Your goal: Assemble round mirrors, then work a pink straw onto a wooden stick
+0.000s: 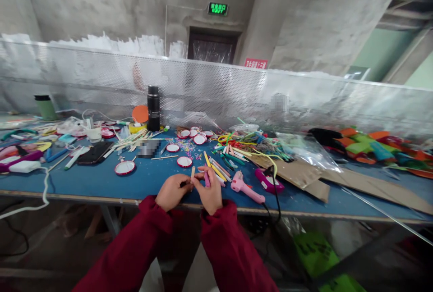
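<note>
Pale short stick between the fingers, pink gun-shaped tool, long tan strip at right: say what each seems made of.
The pale short stick may be matt wood, given its plain tan colour; too small to be sure. The pink gun-shaped tool looks like smooth plastic: even colour, rounded, moulded-looking body. The long tan strip is probably matt cardboard: brownish, flat, straight-edged.

Black flask (153,111), green bottle (46,108) far left, exit sign (218,9) — lit green — above a doorway (211,49)
</note>
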Available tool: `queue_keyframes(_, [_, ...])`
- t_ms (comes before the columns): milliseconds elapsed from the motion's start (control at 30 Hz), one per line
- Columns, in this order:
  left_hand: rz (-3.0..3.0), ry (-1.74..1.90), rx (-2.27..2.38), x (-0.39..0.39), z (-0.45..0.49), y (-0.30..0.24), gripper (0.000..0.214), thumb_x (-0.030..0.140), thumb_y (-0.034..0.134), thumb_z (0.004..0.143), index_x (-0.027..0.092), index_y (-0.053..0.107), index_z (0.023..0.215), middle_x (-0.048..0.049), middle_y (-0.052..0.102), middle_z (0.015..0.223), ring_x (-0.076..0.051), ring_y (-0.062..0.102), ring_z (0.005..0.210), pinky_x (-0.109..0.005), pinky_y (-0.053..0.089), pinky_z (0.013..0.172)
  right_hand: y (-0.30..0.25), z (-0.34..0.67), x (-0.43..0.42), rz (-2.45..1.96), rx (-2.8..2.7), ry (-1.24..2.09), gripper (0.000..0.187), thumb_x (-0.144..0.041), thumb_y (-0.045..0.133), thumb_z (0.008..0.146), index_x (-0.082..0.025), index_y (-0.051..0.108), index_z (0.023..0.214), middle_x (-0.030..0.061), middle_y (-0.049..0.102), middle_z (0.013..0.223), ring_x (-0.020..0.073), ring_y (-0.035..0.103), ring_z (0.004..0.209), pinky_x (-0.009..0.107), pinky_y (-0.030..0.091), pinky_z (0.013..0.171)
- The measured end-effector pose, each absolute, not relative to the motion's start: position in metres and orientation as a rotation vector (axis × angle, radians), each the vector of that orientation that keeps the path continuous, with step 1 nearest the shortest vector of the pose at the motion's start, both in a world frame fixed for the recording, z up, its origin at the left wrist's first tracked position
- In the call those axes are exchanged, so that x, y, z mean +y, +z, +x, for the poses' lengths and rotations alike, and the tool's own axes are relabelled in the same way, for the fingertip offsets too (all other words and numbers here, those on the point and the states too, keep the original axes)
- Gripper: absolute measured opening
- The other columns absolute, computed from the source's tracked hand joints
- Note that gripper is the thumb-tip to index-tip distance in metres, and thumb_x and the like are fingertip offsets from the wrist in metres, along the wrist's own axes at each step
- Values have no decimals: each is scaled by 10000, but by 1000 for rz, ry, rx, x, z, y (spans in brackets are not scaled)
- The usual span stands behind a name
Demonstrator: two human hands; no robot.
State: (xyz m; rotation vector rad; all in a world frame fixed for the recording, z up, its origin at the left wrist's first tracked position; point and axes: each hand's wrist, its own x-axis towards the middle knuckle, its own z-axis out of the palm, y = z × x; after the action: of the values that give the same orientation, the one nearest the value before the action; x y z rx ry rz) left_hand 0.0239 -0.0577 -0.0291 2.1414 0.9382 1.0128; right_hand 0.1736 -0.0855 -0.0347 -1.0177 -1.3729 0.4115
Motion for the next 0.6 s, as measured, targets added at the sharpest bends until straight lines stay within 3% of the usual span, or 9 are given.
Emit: queue_keyframes(600, [2136, 1035, 925, -58, 24, -30, 221, 280, 544, 869, 171, 626, 695, -10, 641, 697, -149, 556, 686, -251, 391, 677, -39, 177, -82, -1028, -1492, 344, 137, -244, 625, 832, -222, 625, 967, 0, 719, 839, 165, 701, 778, 297, 577, 747])
